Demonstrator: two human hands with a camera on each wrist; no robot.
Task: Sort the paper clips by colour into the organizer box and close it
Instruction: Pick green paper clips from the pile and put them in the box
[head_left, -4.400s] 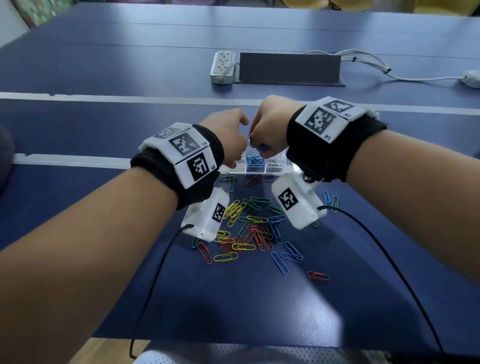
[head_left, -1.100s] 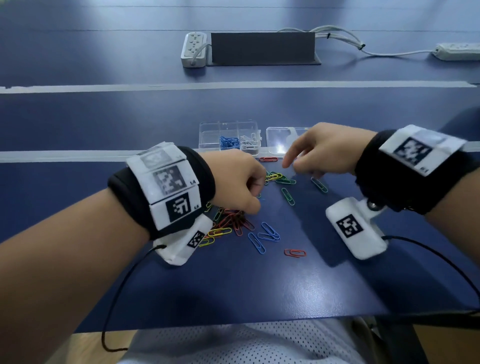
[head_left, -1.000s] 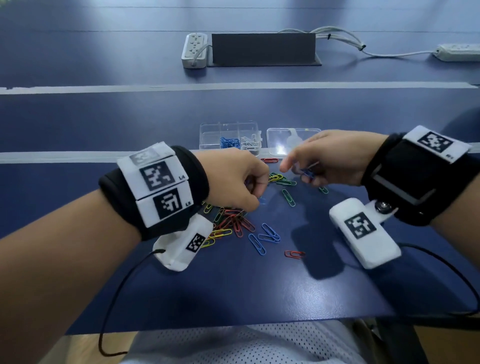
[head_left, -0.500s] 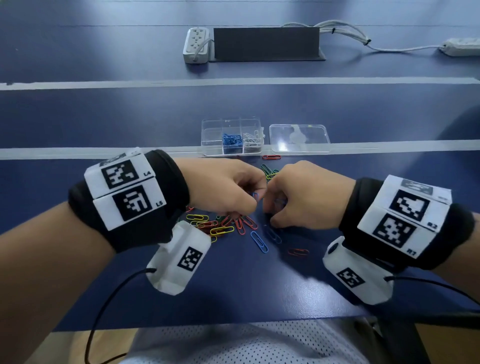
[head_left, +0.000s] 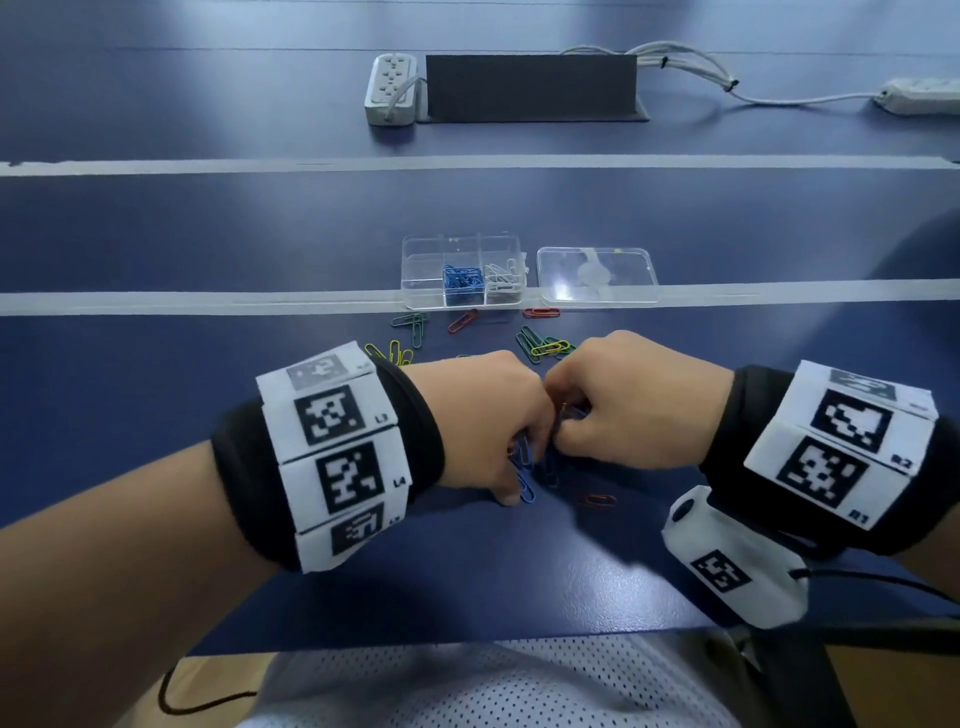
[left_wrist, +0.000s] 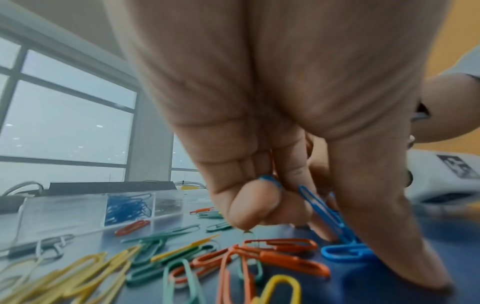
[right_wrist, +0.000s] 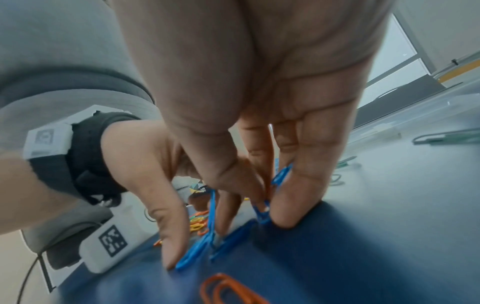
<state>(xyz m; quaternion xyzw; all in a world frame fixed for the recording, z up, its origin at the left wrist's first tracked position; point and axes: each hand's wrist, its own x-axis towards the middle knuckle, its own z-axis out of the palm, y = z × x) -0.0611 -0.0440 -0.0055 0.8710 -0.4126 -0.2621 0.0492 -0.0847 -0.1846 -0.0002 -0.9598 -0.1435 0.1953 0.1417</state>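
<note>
Near table edge, left hand (head_left: 485, 421) and right hand (head_left: 631, 402) each pinch blue clips (left_wrist: 324, 209), long axes tilted down toward tabletop.

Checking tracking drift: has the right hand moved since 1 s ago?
Yes. The right hand came back from near the lid, toward the person, meeting the left hand.

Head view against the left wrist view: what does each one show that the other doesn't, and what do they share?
Only the head view shows the box's separate clear lid lying right of the organizer box, the two power strips at the far edge, and the backs of both hands, left hand and right hand, meeting over the pile.

Only the left wrist view shows the fingertips pinching blue paper clips, and windows behind.

Both show the box's blue-filled compartment and loose orange, green and yellow clips on the table.
</note>
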